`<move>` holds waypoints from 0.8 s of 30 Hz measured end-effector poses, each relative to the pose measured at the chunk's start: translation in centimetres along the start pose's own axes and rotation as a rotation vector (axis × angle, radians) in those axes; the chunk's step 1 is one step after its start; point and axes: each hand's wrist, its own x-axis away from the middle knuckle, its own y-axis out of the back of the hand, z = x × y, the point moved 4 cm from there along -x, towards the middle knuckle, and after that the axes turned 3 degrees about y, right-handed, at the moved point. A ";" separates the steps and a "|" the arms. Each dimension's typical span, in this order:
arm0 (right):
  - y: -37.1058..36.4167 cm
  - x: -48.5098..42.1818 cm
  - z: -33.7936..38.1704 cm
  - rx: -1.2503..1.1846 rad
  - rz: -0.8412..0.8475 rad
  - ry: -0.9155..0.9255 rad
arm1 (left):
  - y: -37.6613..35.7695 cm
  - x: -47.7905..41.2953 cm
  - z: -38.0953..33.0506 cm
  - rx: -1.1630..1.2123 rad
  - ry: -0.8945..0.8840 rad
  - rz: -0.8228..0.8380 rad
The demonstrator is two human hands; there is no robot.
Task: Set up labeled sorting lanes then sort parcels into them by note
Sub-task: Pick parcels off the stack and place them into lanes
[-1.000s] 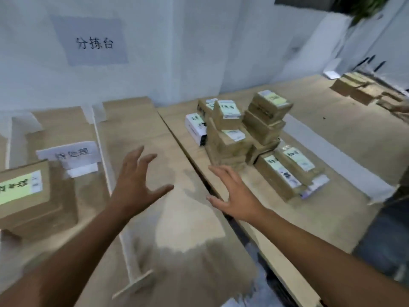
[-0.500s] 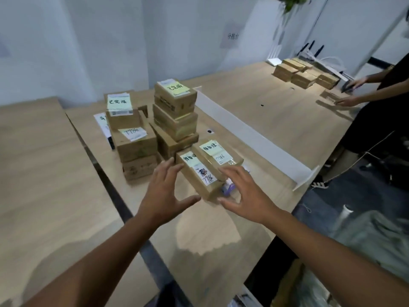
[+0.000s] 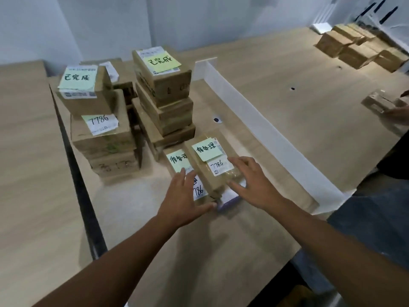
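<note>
Two brown parcels lie side by side near the table's front edge, each with a green handwritten note. The right parcel (image 3: 213,171) also carries a white label reading 7786. My right hand (image 3: 252,182) wraps its right side, thumb on its near end. My left hand (image 3: 183,200) lies over the left parcel (image 3: 174,159), fingers on top and thumb at the near end. Both parcels rest on the table, partly over a flat white and purple packet (image 3: 230,199).
Behind them stand two stacks of parcels, each topped by a box with a green note (image 3: 77,89) (image 3: 161,74). A white upright divider strip (image 3: 254,120) runs diagonally to the right. More parcels (image 3: 354,47) sit far right, where another person's hand (image 3: 398,113) holds a small box. A dark gap (image 3: 75,173) separates the tables.
The view swung right from the labeled lanes to the parcel pile. My hands moved forward from the open air and closed in on the two noted parcels.
</note>
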 end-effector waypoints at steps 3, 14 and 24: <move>-1.6 -3.5 -3.3 0.074 0.112 -0.060 | -2.5 -2.2 0.3 -0.051 0.052 0.028; -1.6 -2.3 -2.0 0.000 0.199 -0.004 | -2.4 0.9 -2.3 0.106 0.153 -0.154; -7.6 0.7 19.3 -0.103 0.274 0.431 | 13.5 18.0 5.4 0.028 0.355 -0.475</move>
